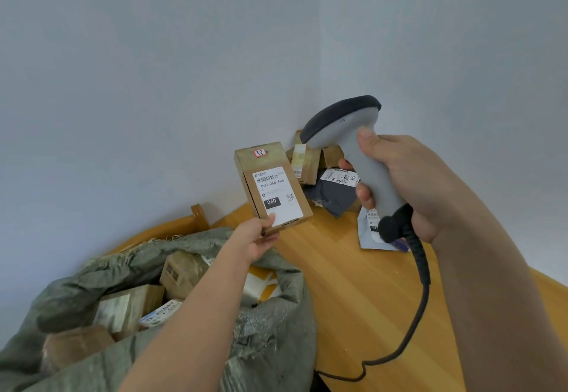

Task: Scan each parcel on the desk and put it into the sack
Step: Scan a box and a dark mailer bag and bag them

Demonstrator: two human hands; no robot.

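With my left hand (256, 239) pinching the cardboard parcel (272, 186) by its bottom edge above the sack (270, 330) and my right hand (399, 182) gripping the scanner (353, 133), I tilt the label (275, 192) squarely toward the scanner's head.

The sack (270, 342) fills the lower left of the frame, beside the left edge of the table (353, 293), with several boxes (181, 275) lying inside its open mouth. Above the sack's mouth, at centre frame, the left hand (255, 241) holds a parcel (272, 187) upright. To its right the right hand (408, 189) holds the scanner (353, 133), whose cable (421, 284) hangs down to the table. Behind, in the table's far corner against the wall, lie more parcels (310, 161).
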